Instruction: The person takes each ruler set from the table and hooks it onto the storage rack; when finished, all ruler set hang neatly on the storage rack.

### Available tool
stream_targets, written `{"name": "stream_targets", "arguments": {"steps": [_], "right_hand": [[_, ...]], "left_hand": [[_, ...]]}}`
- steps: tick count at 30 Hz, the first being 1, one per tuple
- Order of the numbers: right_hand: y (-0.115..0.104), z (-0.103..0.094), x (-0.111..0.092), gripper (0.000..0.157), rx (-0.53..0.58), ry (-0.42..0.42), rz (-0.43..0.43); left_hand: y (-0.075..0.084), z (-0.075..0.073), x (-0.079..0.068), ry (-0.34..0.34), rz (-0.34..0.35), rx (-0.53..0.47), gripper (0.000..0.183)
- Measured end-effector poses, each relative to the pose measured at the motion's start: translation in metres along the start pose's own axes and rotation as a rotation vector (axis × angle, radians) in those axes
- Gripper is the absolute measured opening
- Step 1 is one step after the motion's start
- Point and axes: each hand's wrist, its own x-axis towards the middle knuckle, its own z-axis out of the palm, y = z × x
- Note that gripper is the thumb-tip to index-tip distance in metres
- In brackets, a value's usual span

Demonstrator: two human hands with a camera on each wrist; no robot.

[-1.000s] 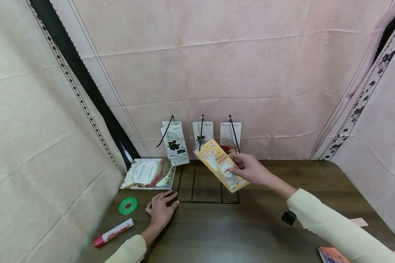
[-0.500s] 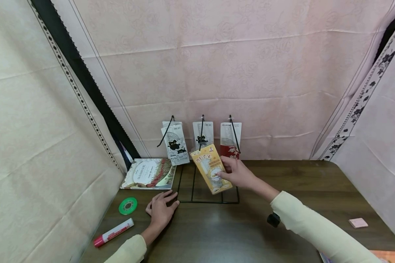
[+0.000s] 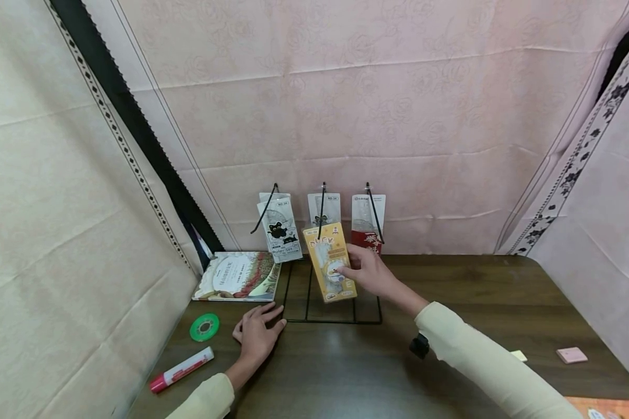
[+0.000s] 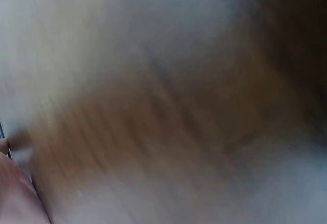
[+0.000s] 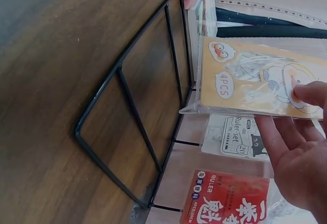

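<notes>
My right hand (image 3: 372, 272) pinches a yellow duck-print packet (image 3: 325, 256), thumb on its front and fingers behind. The packet stands nearly upright at the middle hook of a black wire display rack (image 3: 340, 322); the hook's tip shows in front of its top edge. Behind it hangs a white ruler-set packet (image 5: 235, 137), partly covered. Another cat-print ruler-set packet (image 3: 281, 230) hangs on the left hook, and a red-and-white ruler packet (image 5: 225, 198) on the right one. My left hand (image 3: 257, 334) rests on the table, fingertips touching the rack's front left corner. The left wrist view is mostly blurred.
Left of the rack lies a picture-covered book (image 3: 236, 276). Nearer are a green tape roll (image 3: 204, 327) and a glue stick (image 3: 182, 370) with a pink cap. At right lie a pink block (image 3: 572, 355) and an orange-covered book (image 3: 608, 407). Cloth walls enclose the table.
My right hand has carried the yellow packet left to the middle hook and turned it from a slant to nearly upright. The left hand has stayed at the rack's corner.
</notes>
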Motion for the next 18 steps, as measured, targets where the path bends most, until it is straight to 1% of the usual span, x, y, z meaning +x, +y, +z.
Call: {"name": "stream_targets", "arguments": {"steps": [6, 10, 18], "right_hand": [[0.006, -0.007, 0.009, 0.032, -0.067, 0.065, -0.037], [0.009, -0.013, 0.014, 0.028, -0.085, 0.080, -0.041], [0.013, -0.021, 0.025, 0.029, -0.067, 0.089, -0.036]], "left_hand": [[0.001, 0.000, -0.001, -0.004, -0.005, 0.000, 0.036], [0.001, -0.001, -0.001, -0.004, -0.012, 0.003, 0.036], [0.001, 0.000, -0.001, 0.002, 0.004, -0.008, 0.034]]}}
